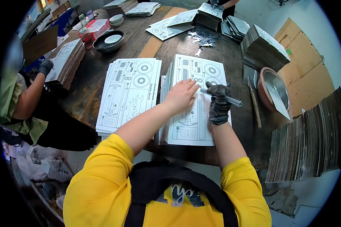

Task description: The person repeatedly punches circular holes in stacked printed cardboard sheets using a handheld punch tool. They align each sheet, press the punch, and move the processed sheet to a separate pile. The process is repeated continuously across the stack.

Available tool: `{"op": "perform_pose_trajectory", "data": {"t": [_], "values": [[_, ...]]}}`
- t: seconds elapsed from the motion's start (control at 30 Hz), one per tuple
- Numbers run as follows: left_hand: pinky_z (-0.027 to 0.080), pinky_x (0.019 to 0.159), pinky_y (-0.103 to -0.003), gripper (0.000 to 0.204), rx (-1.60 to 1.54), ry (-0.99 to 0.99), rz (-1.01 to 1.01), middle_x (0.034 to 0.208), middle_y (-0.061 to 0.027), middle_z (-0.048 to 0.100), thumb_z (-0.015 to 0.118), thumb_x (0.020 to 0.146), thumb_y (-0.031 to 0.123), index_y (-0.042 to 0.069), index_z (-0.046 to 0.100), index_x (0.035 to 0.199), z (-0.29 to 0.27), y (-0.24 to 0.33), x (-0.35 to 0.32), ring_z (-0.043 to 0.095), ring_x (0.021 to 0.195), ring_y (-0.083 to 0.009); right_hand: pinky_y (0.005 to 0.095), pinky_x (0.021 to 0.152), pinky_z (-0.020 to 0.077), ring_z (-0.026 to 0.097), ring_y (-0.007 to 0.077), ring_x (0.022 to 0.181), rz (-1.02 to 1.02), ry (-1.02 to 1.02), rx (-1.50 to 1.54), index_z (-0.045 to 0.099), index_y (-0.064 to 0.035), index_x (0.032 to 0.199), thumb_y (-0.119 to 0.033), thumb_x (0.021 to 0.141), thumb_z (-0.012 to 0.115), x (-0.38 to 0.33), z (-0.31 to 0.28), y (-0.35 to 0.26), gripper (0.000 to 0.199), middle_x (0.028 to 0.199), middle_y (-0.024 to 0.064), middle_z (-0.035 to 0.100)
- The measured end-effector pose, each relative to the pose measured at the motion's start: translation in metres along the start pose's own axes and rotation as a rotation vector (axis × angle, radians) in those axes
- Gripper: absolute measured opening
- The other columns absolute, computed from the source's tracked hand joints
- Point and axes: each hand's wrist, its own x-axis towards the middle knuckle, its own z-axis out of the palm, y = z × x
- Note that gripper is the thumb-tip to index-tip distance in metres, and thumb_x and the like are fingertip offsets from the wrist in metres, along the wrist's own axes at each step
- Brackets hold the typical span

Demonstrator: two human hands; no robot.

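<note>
- Card stack, the thing being worked on, sits at the table edge, right before the wearer; printed top card lies face up.
- L hand, bare, rests on the stack's upper L part, fingers spread, gripping nothing, prob. steadying the top card.
- R hand, gloved, is over the stack's R side, fingers curled round a metal rod; exact tip contact n/a, can't tell.
- Step, my guess: rod work on the top card; next move prob. calls for a firm L palm + controlled R grip.
- Second stack: just L of card stack.
- Wooden-handled tool: R of it, nr basin.
- Wrench pile: beyond it, loose pcs.
</note>
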Motion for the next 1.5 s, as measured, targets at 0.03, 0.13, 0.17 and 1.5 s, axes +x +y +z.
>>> {"op": "perform_pose_trajectory", "data": {"t": [0.03, 0.13, 0.17, 1.5], "values": [[0.028, 0.105, -0.042, 0.041, 0.038, -0.018, -0.057, 0.13, -0.0155, 0.043, 0.048, 0.082, 0.016, 0.002, 0.047, 0.121, 0.014, -0.001, 0.007, 0.039, 0.123, -0.0293, 0.0475, 0.091, 0.0416, 0.051, 0.0151, 0.061, 0.01, -0.033, -0.014, 0.048, -0.0092, 0.063, -0.031, 0.085, 0.059, 0.003, -0.005, 0.008, 0.033, 0.059, 0.0005, 0.047], [0.027, 0.105, -0.04, 0.042, 0.075, -0.078, -0.064, 0.129, -0.0153, 0.046, 0.045, 0.082, 0.018, 0.001, 0.048, 0.121, 0.03, -0.007, 0.005, 0.04, 0.123, -0.0283, 0.0465, 0.09, 0.0428, 0.052, 0.0159, 0.061, 0.0, -0.102, -0.026, 0.048, -0.0088, 0.064, -0.028, 0.087, 0.056, 0.006, -0.02, 0.027, 0.031, 0.06, 0.0009, 0.049], [0.027, 0.105, -0.04, 0.043, 0.078, -0.07, -0.058, 0.129, -0.0154, 0.045, 0.045, 0.082, 0.018, 0.001, 0.048, 0.121, 0.031, -0.008, 0.007, 0.04, 0.123, -0.0281, 0.0462, 0.09, 0.0429, 0.052, 0.016, 0.062, 0.009, -0.116, -0.032, 0.049, -0.0088, 0.065, -0.028, 0.087, 0.056, 0.006, -0.025, 0.027, 0.03, 0.061, 0.0008, 0.049], [0.048, 0.078, -0.036, 0.051, 0.081, -0.627, 0.234, 0.092, -0.0151, 0.057, 0.055, 0.077, 0.009, 0.003, 0.043, 0.126, -0.046, 0.121, -0.055, 0.056, 0.092, -0.0289, 0.0433, 0.093, 0.0388, 0.028, 0.0127, 0.052, -0.232, 0.101, 0.072, 0.033, -0.0119, 0.06, -0.025, 0.09, 0.049, -0.105, -0.066, -0.163, 0.037, 0.055, -0.0013, 0.024]]}}
